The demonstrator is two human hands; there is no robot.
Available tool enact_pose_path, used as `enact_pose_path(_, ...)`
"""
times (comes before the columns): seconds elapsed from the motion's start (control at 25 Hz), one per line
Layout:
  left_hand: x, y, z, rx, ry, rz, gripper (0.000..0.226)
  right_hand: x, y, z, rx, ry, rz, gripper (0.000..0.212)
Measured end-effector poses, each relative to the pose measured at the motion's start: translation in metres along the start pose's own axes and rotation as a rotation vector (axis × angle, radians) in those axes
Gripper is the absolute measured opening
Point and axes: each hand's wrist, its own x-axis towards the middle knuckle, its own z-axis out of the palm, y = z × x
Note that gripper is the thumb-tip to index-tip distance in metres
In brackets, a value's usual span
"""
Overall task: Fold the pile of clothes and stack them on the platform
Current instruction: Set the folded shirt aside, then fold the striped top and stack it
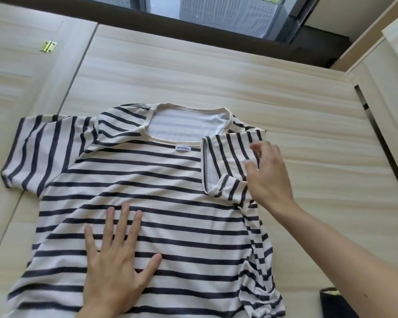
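1. Striped T-shirt point(147, 203): it lies spread on the pale wooden platform point(216, 72), neckline away from the person and label showing. Its right side is turned in over the body, with that sleeve point(228, 161) doubled back; the left sleeve point(37, 152) is spread flat.
2. Handling, as a judgement: thin soft knit, light and limp, apt to slide and wrinkle. The turned-in right edge looks bunched toward the hem point(260, 283).
3. Where to hold: probably pinch at shoulder seam and hem, so the fold runs straight; the unfolded left sleeve seems the next edge to take.
4. Left hand point(117, 255): flat, fingers spread, pressing the shirt's middle; it grips nothing.
5. Right hand point(267, 173): fingers loosely apart at the folded sleeve; it appears to clamp nothing, though actual contact is unclear.
6. A dark item point(331, 299) sits at the lower right, mostly cut off.
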Motion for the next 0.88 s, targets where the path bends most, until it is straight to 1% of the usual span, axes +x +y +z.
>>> enact_pose_path(0.04,0.000,0.000,0.000,-0.004,0.003,0.004,0.098,0.000,0.017,0.007,-0.066,0.009,0.047,0.036)
enact_pose_path(0.08,0.000,0.000,0.000,-0.008,0.008,0.007,0.098,-0.001,0.028,0.016,-0.144,-0.020,0.070,0.038)
enact_pose_path(0.16,0.000,0.001,0.001,-0.010,0.017,0.010,0.098,-0.008,0.041,0.034,-0.268,-0.131,0.079,0.042)
enact_pose_path(0.2,0.000,0.000,0.001,-0.010,0.019,0.009,0.098,-0.012,0.042,0.040,-0.292,-0.171,0.088,0.045)
enact_pose_path(0.24,0.000,0.000,0.001,-0.013,0.022,0.007,0.098,-0.016,0.037,0.042,-0.293,-0.191,0.102,0.042)
enact_pose_path(0.28,0.000,-0.001,0.002,-0.016,0.026,0.006,0.098,-0.021,0.032,0.041,-0.261,-0.174,0.089,0.030)
enact_pose_path(0.32,0.000,-0.001,0.002,-0.013,0.029,0.005,0.098,-0.026,0.025,0.038,-0.235,-0.157,0.063,0.015)
enact_pose_path(0.36,0.000,-0.001,0.003,-0.006,0.034,0.007,0.098,-0.033,0.022,0.035,-0.226,-0.154,-0.007,0.005)
enact_pose_path(0.44,0.000,0.000,0.005,0.000,0.061,0.013,0.098,-0.051,0.016,0.026,-0.325,-0.222,-0.189,0.013)
enact_pose_path(0.48,-0.001,0.000,0.006,0.000,0.075,0.017,0.098,-0.061,0.016,0.024,-0.377,-0.252,-0.248,0.013)
enact_pose_path(0.52,-0.001,-0.001,0.007,-0.001,0.079,0.018,0.098,-0.070,0.018,0.026,-0.402,-0.244,-0.267,0.013)
enact_pose_path(0.6,0.001,-0.001,0.006,-0.014,0.062,0.014,0.098,-0.093,0.022,0.035,-0.337,-0.140,-0.201,0.005)
enact_pose_path(0.64,0.001,-0.002,0.005,-0.022,0.052,0.010,0.098,-0.108,0.023,0.046,-0.287,-0.111,-0.138,0.016)
enact_pose_path(0.68,0.001,0.001,0.005,-0.030,0.044,0.011,0.099,-0.124,0.023,0.059,-0.256,-0.113,-0.095,0.034)
enact_pose_path(0.72,0.000,0.001,0.003,-0.032,0.042,0.014,0.099,-0.141,0.019,0.076,-0.242,-0.130,-0.077,0.051)
enact_pose_path(0.76,0.000,0.003,0.002,-0.043,0.049,0.018,0.100,-0.153,0.017,0.093,-0.252,-0.143,-0.066,0.062)
enact_pose_path(0.8,-0.001,0.003,0.002,-0.054,0.048,0.017,0.099,-0.162,0.015,0.108,-0.274,-0.152,-0.045,0.069)
enact_pose_path(0.88,0.001,0.000,0.001,-0.066,0.044,0.012,0.098,-0.168,0.012,0.127,-0.342,-0.159,-0.004,0.075)
